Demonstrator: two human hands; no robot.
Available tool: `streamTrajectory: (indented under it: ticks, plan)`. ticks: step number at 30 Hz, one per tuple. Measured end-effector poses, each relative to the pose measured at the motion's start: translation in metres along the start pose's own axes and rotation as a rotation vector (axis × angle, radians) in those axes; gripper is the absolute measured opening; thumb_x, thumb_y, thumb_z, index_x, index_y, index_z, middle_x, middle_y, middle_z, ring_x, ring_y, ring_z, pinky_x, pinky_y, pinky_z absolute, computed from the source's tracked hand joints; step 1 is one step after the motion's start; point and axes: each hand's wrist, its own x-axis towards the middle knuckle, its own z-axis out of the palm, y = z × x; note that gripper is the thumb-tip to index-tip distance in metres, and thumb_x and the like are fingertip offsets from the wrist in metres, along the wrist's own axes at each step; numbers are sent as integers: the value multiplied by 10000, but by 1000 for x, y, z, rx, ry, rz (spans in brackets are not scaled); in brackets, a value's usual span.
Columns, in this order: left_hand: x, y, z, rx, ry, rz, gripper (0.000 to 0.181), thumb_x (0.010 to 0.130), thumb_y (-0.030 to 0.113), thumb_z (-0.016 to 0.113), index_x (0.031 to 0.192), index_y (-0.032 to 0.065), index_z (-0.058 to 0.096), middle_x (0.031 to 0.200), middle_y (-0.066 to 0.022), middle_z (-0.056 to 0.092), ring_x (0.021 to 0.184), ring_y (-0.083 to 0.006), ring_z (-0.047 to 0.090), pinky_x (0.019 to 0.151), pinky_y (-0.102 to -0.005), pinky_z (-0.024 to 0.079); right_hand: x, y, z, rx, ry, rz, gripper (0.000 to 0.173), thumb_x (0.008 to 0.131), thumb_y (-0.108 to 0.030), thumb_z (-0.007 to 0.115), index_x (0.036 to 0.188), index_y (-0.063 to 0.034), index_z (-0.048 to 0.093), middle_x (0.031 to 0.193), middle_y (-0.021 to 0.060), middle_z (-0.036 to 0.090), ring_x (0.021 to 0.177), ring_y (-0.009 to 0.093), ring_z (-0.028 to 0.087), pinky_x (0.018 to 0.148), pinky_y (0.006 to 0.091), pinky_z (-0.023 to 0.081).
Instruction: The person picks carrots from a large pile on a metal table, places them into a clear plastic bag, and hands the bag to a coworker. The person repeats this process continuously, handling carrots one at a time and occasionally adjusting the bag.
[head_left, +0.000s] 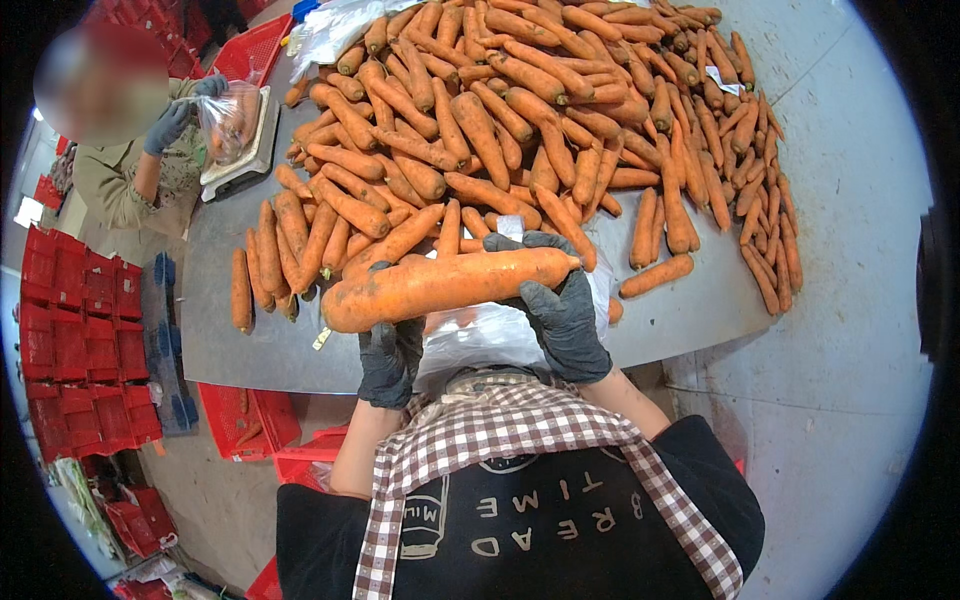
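Note:
A large carrot (442, 289) lies level across both hands, raised close to the camera. My left hand (390, 360), in a dark grey glove, grips its thick end from below. My right hand (559, 311), gloved alike, closes around the tapered end. Beneath the carrot, a clear plastic bag (480, 341) rests at the table edge against the apron, with something orange showing inside; the carrot hides part of it. Beyond my hands, a big heap of carrots (487, 127) covers much of the metal table (330, 360).
At the upper left a person's gloved hands (169, 127) hold a bag of carrots (229, 124) on a weighing scale (236, 169). White plastic bags (330, 34) lie behind the heap. Red crates (82, 337) are stacked at left; another crate (247, 420) sits below the table edge. A wall (840, 262) borders the right.

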Motion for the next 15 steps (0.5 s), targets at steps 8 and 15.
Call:
streamTrajectory:
  ticks: [8, 15]
  plan:
    - [3, 0, -38, 496, -213, 191, 532, 790, 273, 624, 1226, 93, 379, 1207, -80, 464, 1082, -206, 474, 885, -347, 414, 1, -3, 11, -6, 86, 113, 517, 761, -183, 658, 1157, -10, 374, 1135, 180, 504, 1019, 246, 540, 807, 365, 516]
    - [-1, 4, 11, 322, -123, 212, 595, 735, 293, 692, 1189, 63, 384, 1114, -99, 507, 918, -204, 545, 696, -303, 480, 4, 0, 10, 83, 99, 126, 466, 805, -243, 604, 1140, -12, 376, 1095, 169, 513, 988, 241, 551, 796, 364, 520]
